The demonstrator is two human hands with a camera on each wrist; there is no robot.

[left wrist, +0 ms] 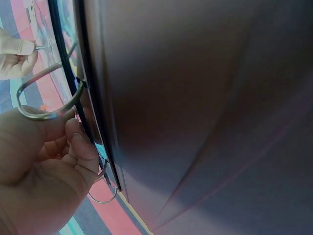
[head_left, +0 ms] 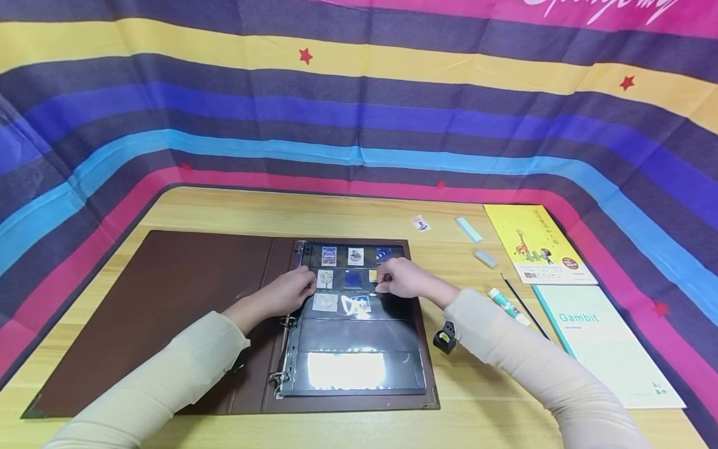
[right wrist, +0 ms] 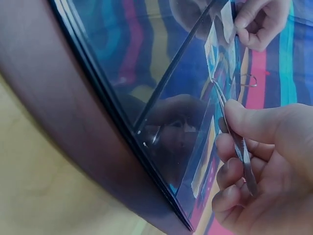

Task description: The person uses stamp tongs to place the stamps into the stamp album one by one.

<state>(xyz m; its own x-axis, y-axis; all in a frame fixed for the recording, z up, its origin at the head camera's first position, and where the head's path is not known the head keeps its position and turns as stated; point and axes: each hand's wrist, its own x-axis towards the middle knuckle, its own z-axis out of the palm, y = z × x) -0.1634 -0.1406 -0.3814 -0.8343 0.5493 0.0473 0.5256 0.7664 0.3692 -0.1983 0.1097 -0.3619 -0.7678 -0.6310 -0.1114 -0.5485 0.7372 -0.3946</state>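
My right hand (head_left: 408, 279) grips metal tweezers (right wrist: 236, 139) between thumb and fingers, above the right side of a black album page (head_left: 359, 337). The tweezers' tips meet the lower edge of a stamp (right wrist: 211, 51) in the third row; whether they pinch it is unclear. My left hand (head_left: 286, 292), fingers curled, pinches the page's inner edge between the binder rings (left wrist: 49, 115). Several stamps sit in the upper pockets, among them a tree stamp (head_left: 325, 279) and a dark blue one (head_left: 353, 279). The page lies in an open brown binder (head_left: 185, 312).
Above the binder's right corner lies a loose stamp (head_left: 421, 223). To the right are a light blue strip (head_left: 468, 229), a grey eraser (head_left: 485, 258), a glue stick (head_left: 508, 306), a pencil (head_left: 526, 307), a yellow book (head_left: 538, 240) and a Gambit notebook (head_left: 606, 349). A small black object (head_left: 445, 338) lies beside the binder.
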